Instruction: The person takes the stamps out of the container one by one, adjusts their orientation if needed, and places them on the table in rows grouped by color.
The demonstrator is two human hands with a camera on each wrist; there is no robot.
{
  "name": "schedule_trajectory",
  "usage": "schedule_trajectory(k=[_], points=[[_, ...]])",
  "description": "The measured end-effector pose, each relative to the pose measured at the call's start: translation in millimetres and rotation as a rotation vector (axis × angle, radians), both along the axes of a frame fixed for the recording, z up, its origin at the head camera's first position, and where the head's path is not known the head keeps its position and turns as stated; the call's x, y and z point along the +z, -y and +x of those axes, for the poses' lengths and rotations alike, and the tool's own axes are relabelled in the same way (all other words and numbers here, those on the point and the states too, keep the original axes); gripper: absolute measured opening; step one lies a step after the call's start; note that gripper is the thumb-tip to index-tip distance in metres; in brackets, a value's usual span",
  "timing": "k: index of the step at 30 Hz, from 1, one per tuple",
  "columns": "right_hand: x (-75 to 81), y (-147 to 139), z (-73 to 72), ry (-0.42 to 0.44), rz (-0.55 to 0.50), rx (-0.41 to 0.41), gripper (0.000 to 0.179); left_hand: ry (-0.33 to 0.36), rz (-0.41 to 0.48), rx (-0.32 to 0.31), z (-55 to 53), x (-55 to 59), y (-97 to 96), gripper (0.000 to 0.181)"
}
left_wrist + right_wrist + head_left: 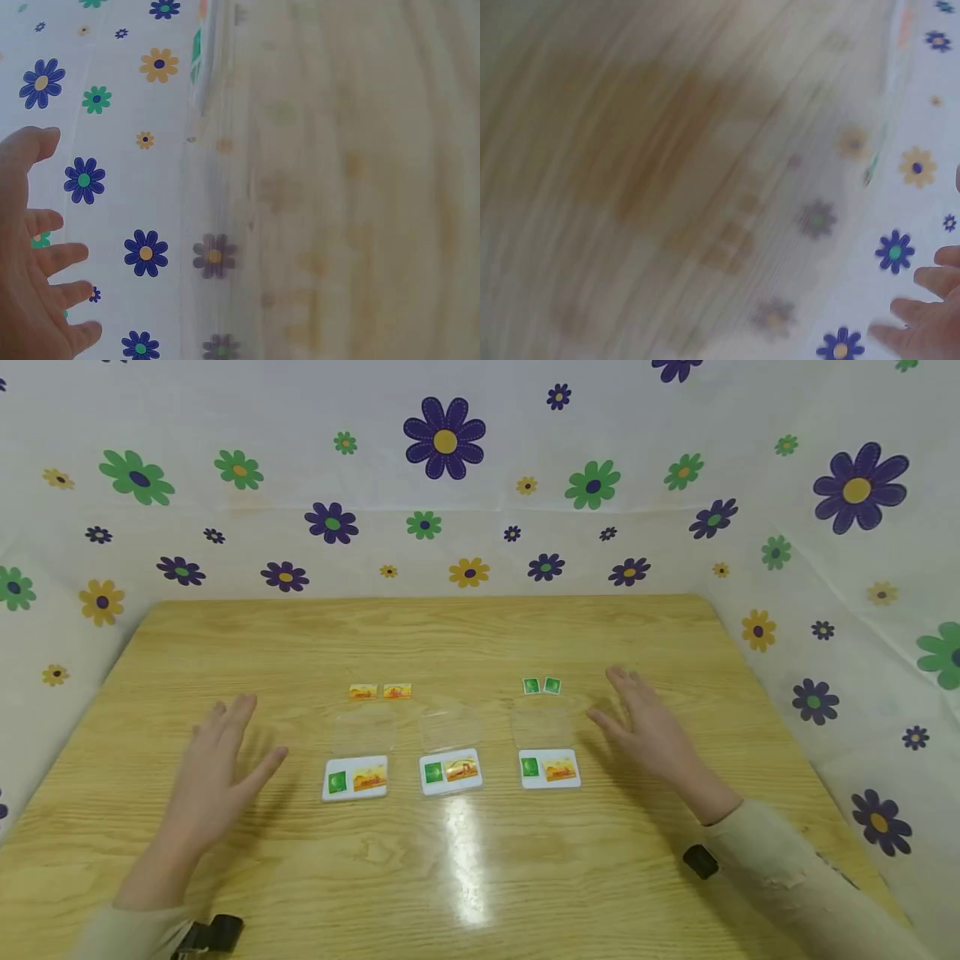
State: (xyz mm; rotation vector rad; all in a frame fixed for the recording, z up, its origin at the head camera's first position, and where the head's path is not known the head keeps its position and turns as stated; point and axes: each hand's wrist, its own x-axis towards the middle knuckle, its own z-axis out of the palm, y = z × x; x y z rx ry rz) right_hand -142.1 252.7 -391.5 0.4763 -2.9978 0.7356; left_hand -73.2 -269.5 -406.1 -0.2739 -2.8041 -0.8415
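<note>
1. At the near side, two beige sleeves (795,872) extend over the light-brown wooden table (345,877), with a small black device (227,932) by each cuff.
2. The person's left hand (213,781) is wide, its thumb spread from the fingers; it holds nothing.
3. The person's right hand (648,735) is also wide and holds nothing, near the right end of the row.
4. Between the hands, three white rectangular cases (450,786) lie flat and apart; each carries a green square at left and a yellow-orange picture at right.
5. Just beyond lie three clear plastic pieces (452,729); whether they join the cases, I cannot tell.
6. Farther, two yellow-orange rectangles (363,692) lie at left, two small green squares (531,686) at right.
7. Farthest hangs a white flowered cloth (285,443).
</note>
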Motion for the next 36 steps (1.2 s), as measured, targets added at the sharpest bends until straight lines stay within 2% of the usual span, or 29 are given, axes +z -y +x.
schedule_trajectory(k=[5, 8, 11, 15, 21, 29, 36], points=[[0.4, 19, 2.2, 0.026, -0.308, 0.042, 0.060, 0.063, 0.215, -0.027, 7.8, -2.2, -5.6, 0.073], [-1.6, 31, 2.3, 0.076, -0.441, 0.058, 0.055, 0.100, 0.298, -0.028, 10.7, -5.6, -9.8, 0.072], [-2.5, 43, 2.0, 0.136, -0.524, 0.068, 0.051, 0.106, 0.362, -0.035, 12.3, -10.7, -13.8, 0.070], [-1.3, 63, 0.7, 0.201, -0.596, 0.088, 0.046, 0.077, 0.448, -0.067, 11.6, -18.1, -18.7, 0.066], [-1.4, 98, -3.1, 0.247, -0.645, 0.160, 0.041, 0.093, 0.588, -0.105, 9.4, -29.2, -25.6, 0.063], [-6.7, 149, -8.5, 0.291, -0.637, 0.270, 0.043, 0.086, 0.631, -0.134, 4.4, -39.8, -37.2, 0.060], [-4.1, 182, -10.1, 0.332, -0.642, 0.350, 0.042, 0.075, 0.487, -0.141, 2.7, -45.4, -36.1, 0.067]])
